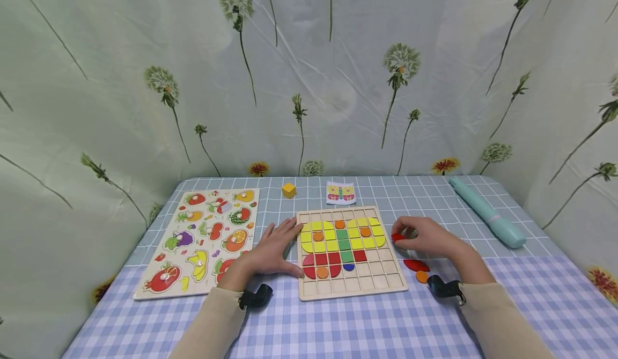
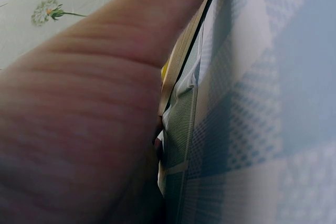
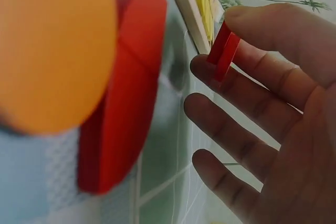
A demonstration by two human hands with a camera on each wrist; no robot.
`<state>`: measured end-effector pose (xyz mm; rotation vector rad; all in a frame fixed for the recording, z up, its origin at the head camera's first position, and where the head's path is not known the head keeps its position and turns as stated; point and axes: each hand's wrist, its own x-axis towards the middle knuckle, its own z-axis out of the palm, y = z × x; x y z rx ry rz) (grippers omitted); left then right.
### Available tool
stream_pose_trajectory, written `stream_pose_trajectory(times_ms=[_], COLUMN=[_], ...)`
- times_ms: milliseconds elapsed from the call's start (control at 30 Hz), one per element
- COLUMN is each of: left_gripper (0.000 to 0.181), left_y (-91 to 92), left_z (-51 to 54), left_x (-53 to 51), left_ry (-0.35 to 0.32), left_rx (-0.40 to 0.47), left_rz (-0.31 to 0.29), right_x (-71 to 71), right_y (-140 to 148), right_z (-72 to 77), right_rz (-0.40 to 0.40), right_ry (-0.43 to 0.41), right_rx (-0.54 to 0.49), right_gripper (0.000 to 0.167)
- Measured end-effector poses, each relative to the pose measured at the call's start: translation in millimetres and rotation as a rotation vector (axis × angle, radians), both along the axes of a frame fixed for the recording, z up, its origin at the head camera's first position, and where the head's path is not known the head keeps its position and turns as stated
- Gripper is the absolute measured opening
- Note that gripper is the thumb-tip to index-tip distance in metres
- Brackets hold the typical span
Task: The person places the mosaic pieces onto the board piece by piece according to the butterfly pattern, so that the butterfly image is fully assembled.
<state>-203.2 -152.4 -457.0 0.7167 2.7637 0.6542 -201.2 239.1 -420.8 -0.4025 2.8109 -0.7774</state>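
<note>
A wooden grid board (image 1: pixel 357 289) lies at the middle, bearing yellow, green, red, orange and blue flat pieces that form a winged figure. My left hand (image 1: pixel 272 249) rests along the board's left edge, thumb and fingers spread. Beyond the right edge, my right hand (image 1: pixel 422 235) pinches small flat red pieces (image 3: pixel 223 51) between thumb and fingers; they look like two, side by side. Below that hand, red curved pieces (image 1: pixel 416 265) lie on the cloth with an orange disc (image 1: pixel 421 277). In the left wrist view, the wrist and palm (image 2: pixel 84 103) hide most of the board.
On the left lies a fruit puzzle board (image 1: pixel 193 246). Behind the grid board are a yellow cube (image 1: pixel 288 190) and a small picture card (image 1: pixel 340 192) of a butterfly-like figure. A rolled teal object (image 1: pixel 490 214) lies at the right on the checked cloth (image 1: pixel 338 327).
</note>
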Motion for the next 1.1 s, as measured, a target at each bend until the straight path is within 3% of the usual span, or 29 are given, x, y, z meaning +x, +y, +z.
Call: stream_pose_trajectory(times_ms=[367,633,900,1100], left_gripper=[0.117,0.117,0.117,0.117], left_y=[0.3,0.8,0.1,0.6], left_z=[0.2,0.9,0.4,0.7], left_x=[0.4,1.2,1.0,0.9], left_ry=[0.005,0.000,0.005,0.007], left_rx=[-0.010,-0.008,-0.003,-0.005], left_rz=[-0.001,0.007,0.001,0.000], right_x=[-2.1,1.5,2.7,5.0], right_y=[-10,-24,-34,-41], right_z=[0.7,3.3,0.5,-1.0], right_rz=[-0.028,0.047,0.123,0.124], right_ry=[0.002,0.003,-0.007,-0.020], right_rx=[-0.034,-0.079,-0.098,-0.115], right_gripper=[0.022,0.024,0.013,0.012])
